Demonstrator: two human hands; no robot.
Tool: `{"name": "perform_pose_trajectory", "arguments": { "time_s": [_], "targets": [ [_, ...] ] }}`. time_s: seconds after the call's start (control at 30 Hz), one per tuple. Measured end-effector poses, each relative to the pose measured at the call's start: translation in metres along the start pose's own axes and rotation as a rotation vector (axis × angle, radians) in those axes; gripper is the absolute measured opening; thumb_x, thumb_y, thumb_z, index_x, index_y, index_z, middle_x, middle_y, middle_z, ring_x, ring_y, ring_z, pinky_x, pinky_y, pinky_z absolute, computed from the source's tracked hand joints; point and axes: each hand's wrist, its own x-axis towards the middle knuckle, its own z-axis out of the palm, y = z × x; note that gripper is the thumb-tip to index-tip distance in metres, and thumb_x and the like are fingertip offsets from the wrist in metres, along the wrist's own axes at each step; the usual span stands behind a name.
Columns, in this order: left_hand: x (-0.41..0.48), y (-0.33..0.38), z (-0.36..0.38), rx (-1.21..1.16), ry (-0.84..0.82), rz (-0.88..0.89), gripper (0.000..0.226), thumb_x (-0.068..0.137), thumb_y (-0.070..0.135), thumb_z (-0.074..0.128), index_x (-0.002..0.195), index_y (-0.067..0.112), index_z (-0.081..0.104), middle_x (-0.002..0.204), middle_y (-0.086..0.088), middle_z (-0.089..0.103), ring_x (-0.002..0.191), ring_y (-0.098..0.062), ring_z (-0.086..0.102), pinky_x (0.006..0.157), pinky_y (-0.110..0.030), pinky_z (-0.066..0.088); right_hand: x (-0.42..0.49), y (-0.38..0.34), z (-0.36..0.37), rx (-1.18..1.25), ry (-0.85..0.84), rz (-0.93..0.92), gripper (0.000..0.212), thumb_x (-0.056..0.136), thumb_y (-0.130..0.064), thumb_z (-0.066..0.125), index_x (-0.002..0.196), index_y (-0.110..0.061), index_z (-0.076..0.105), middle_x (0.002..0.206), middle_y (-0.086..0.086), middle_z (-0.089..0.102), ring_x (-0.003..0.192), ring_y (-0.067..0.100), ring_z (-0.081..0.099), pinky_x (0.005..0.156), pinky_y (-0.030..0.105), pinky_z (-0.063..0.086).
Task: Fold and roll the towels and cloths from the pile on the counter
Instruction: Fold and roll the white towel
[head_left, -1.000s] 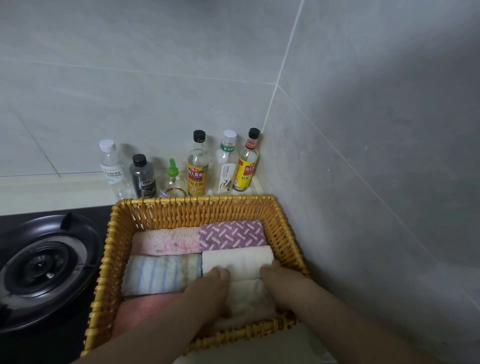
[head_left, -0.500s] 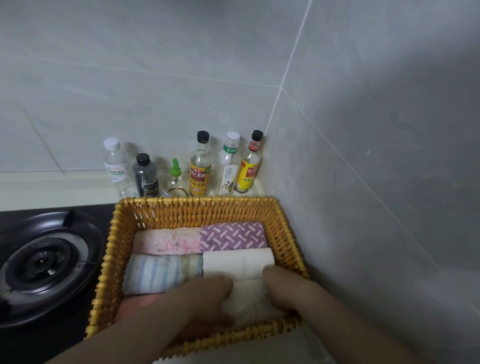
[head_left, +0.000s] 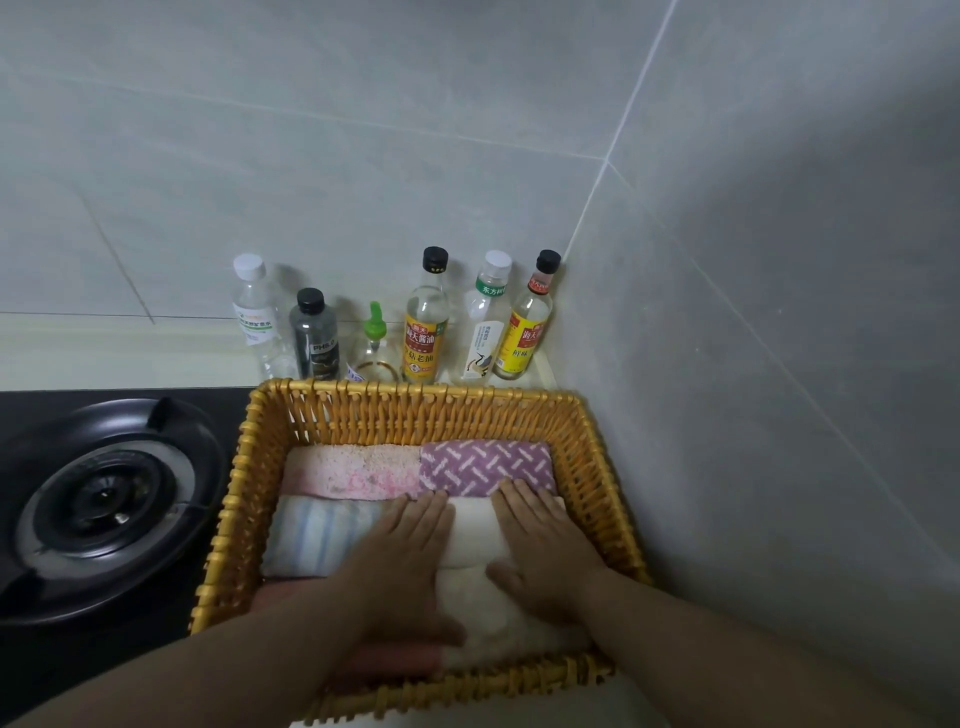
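Left hand (head_left: 410, 551), right hand (head_left: 545, 545) flat on white towel (head_left: 472, 535).

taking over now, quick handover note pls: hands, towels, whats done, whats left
Left hand: open, flat, pressing on the rolls mid-basket.
Right hand: open, flat across the white roll and cream roll.
Done: six rolls packed in the basket, also the pink roll, purple roll, blue striped roll and salmon roll.
Left: lift hands; no loose pile in view, so check the counter.
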Motion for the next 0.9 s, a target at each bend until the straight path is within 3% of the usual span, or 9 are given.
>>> {"name": "perform_pose_trajectory", "arguments": {
  "time_s": [0.07,0.17,0.23,0.37,0.57,0.63,0.77,0.83,0.9],
  "targets": [
    [-0.001,0.001,0.001,-0.039,0.051,-0.008,0.133,0.062,0.097,0.028,0.153,0.005,-0.006,0.161,-0.014,-0.013,0.149,-0.027,-0.012,0.118,-0.040,-0.015,0.002,0.000,0.007,0.009,0.047,-0.009,0.089,0.089,-0.066,0.025,0.155,-0.011,-0.001,0.163,0.012,0.001,0.151,0.027,-0.002,0.121,0.047,-0.005],
    [-0.004,-0.001,0.004,-0.057,0.087,-0.016,0.130,0.063,0.098,0.028,0.145,-0.002,0.034,0.154,-0.021,0.031,0.142,-0.032,0.030,0.116,-0.039,0.005,0.007,0.001,0.019,0.001,0.086,-0.010,0.092,0.086,-0.068,0.035,0.153,-0.007,0.018,0.159,0.017,0.023,0.146,0.035,0.022,0.119,0.051,0.005],
    [-0.001,-0.002,0.014,-0.149,0.044,-0.011,0.126,0.062,0.098,0.031,0.139,0.000,0.048,0.145,-0.020,0.045,0.134,-0.032,0.044,0.109,-0.043,0.017,0.009,0.001,0.025,-0.005,0.076,0.006,0.092,0.083,-0.069,0.040,0.149,-0.005,0.031,0.153,0.018,0.035,0.141,0.035,0.034,0.110,0.048,0.013],
    [0.004,-0.007,0.024,-0.182,-0.024,-0.045,0.125,0.059,0.095,0.037,0.139,0.000,0.048,0.146,-0.022,0.044,0.135,-0.035,0.043,0.108,-0.047,0.020,0.012,0.001,0.032,0.017,0.103,0.024,0.092,0.083,-0.069,0.041,0.147,-0.004,0.036,0.153,0.019,0.036,0.141,0.036,0.034,0.107,0.047,0.018],
    [0.000,-0.008,0.018,-0.125,-0.009,-0.059,0.118,0.061,0.091,0.040,0.136,0.000,0.053,0.144,-0.020,0.047,0.133,-0.034,0.046,0.110,-0.043,0.020,0.010,0.003,0.030,0.023,0.099,0.021,0.094,0.078,-0.070,0.045,0.145,-0.004,0.041,0.148,0.018,0.043,0.137,0.033,0.042,0.112,0.043,0.011],
    [-0.009,-0.018,0.011,-0.095,0.083,-0.094,0.108,0.068,0.083,0.046,0.135,-0.001,0.053,0.145,-0.020,0.045,0.134,-0.034,0.045,0.114,-0.040,0.016,0.010,0.002,0.025,0.039,0.155,-0.011,0.095,0.074,-0.071,0.046,0.142,-0.005,0.043,0.145,0.017,0.048,0.135,0.033,0.042,0.114,0.042,0.008],
    [-0.030,-0.044,0.000,-0.059,0.200,-0.291,0.095,0.083,0.075,0.036,0.131,-0.005,0.054,0.140,-0.023,0.049,0.132,-0.032,0.038,0.114,-0.037,0.009,0.016,-0.014,0.015,-0.027,0.179,-0.223,0.099,0.072,-0.080,0.038,0.139,-0.008,0.044,0.144,0.017,0.049,0.132,0.032,0.039,0.106,0.048,0.021],
    [-0.036,-0.047,0.007,-0.040,0.166,-0.281,0.102,0.082,0.079,0.032,0.136,-0.007,0.044,0.138,-0.024,0.052,0.132,-0.033,0.040,0.114,-0.039,0.009,0.024,-0.020,0.021,-0.086,0.138,-0.259,0.099,0.077,-0.084,0.031,0.141,-0.009,0.043,0.144,0.019,0.048,0.134,0.034,0.036,0.107,0.051,0.020],
    [-0.035,-0.047,0.018,-0.016,0.133,-0.225,0.116,0.079,0.085,0.028,0.147,-0.007,0.018,0.141,-0.026,0.048,0.138,-0.034,0.033,0.113,-0.043,0.012,0.033,-0.021,0.027,-0.088,0.096,-0.261,0.094,0.079,-0.080,0.037,0.142,-0.010,0.042,0.145,0.019,0.045,0.137,0.037,0.031,0.111,0.052,0.014]
  ]
}}
